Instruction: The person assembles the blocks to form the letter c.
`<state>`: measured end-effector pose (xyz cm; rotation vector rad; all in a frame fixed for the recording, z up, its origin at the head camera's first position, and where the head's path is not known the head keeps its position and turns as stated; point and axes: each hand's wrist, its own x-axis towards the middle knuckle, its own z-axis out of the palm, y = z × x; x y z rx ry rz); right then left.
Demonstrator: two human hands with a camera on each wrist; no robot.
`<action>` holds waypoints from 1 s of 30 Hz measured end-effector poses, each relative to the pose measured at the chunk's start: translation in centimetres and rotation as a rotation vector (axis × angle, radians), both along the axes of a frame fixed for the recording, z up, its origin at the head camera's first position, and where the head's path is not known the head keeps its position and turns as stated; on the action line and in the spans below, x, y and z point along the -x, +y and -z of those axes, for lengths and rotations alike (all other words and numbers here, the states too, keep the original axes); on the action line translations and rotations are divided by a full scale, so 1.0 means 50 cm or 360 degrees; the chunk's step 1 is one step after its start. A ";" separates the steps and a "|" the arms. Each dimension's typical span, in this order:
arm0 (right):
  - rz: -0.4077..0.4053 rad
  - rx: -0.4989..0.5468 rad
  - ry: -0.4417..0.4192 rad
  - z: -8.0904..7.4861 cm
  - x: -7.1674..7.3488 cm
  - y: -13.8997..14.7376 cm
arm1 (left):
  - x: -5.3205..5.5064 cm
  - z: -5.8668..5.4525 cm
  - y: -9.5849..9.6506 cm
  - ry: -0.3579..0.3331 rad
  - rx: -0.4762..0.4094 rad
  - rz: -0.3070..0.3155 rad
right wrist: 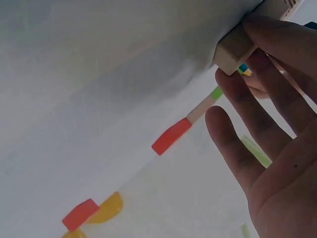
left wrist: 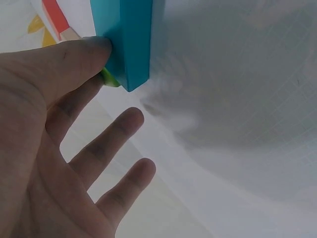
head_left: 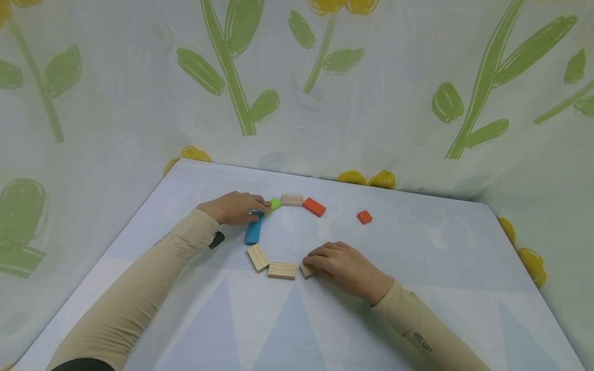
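My left hand [head_left: 235, 208] reaches over the left side of a curved row of blocks. Its thumb lies on the far end of a blue block [head_left: 252, 233], and its index finger is at a green block [head_left: 276, 204] beside it. The other left fingers stretch out apart in the left wrist view. Nearer the front, my right hand [head_left: 345, 268] pinches a small plain wooden block [right wrist: 233, 52] between thumb and fingertips, close over the table. That block sits just right of a ridged wooden block [head_left: 281, 270], at the row's near end.
Another wooden block [head_left: 257, 257] lies angled between the blue and ridged ones. A pale wooden block [head_left: 292, 200] and a red block [head_left: 314, 206] continue the far side of the curve. One small red block [head_left: 364, 217] lies apart on the right of the white table [head_left: 417, 252].
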<state>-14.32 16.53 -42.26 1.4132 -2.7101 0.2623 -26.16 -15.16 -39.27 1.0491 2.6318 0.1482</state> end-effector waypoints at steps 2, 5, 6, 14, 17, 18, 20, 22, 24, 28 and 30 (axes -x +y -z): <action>-0.0004 -0.0002 -0.0001 0.000 0.001 -0.002 | 0.000 0.000 0.000 0.0001 0.0002 -0.0008; -0.0017 0.0003 -0.0002 0.001 0.003 -0.004 | 0.000 0.000 0.000 -0.0012 -0.0002 -0.0019; -0.0019 0.0007 -0.0005 0.001 0.004 -0.005 | 0.000 0.000 0.000 -0.0011 -0.0004 -0.0019; -0.0025 -0.0014 -0.0016 0.000 0.005 -0.011 | -0.002 0.002 0.001 -0.0003 -0.0008 -0.0022; -0.0028 -0.0025 -0.0016 0.000 0.006 -0.012 | -0.002 0.001 0.000 -0.0002 -0.0007 -0.0016; -0.0028 -0.0025 -0.0016 0.000 0.006 -0.013 | -0.002 0.000 0.000 0.0000 -0.0006 -0.0012; -0.0028 -0.0022 -0.0016 0.000 0.006 -0.013 | -0.001 0.000 0.000 0.0003 -0.0005 -0.0004; -0.0031 -0.0017 -0.0016 0.000 0.006 -0.014 | -0.002 -0.001 0.000 -0.0001 0.0002 -0.0006; -0.0028 -0.0017 -0.0017 0.001 0.007 -0.014 | -0.003 -0.003 0.001 -0.0011 0.0008 -0.0014; -0.0024 -0.0019 -0.0025 0.002 0.007 -0.013 | -0.004 -0.005 0.002 -0.0021 0.0021 -0.0025; -0.0021 -0.0020 -0.0031 0.002 0.006 -0.013 | -0.003 -0.005 0.003 -0.0026 0.0019 -0.0026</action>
